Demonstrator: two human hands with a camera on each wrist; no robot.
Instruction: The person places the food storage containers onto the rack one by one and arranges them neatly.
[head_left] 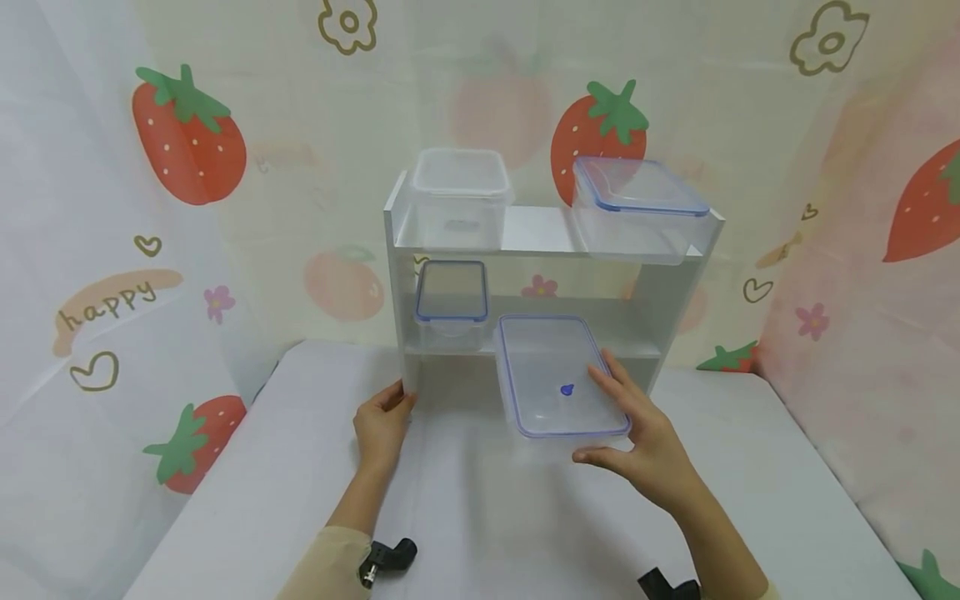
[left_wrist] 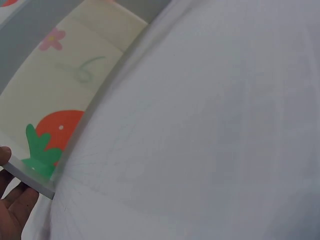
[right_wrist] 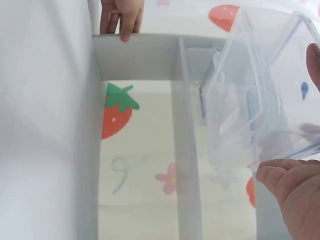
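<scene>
My right hand (head_left: 645, 442) grips a clear plastic food container (head_left: 555, 375) at its right front corner. Its lid has a blue rim and a small blue mark. The container is tilted, lid facing me, in front of the shelf's right half. In the right wrist view, the fingers (right_wrist: 280, 175) and thumb lie at the container's edges. Low on the left, my left hand (head_left: 384, 423) pinches the side panel of a white two-tier shelf (head_left: 397, 275). From the left wrist, the thumb and fingers show on either side of the panel's edge (left_wrist: 30, 180).
On the top tier stand a container with a whitish lid (head_left: 461, 200) and a blue-rimmed container (head_left: 637, 208). A smaller blue-rimmed container (head_left: 452, 304) sits on the middle tier at left. A white-covered table (head_left: 247, 500) lies beneath, with printed curtains (head_left: 300, 208) behind and beside it.
</scene>
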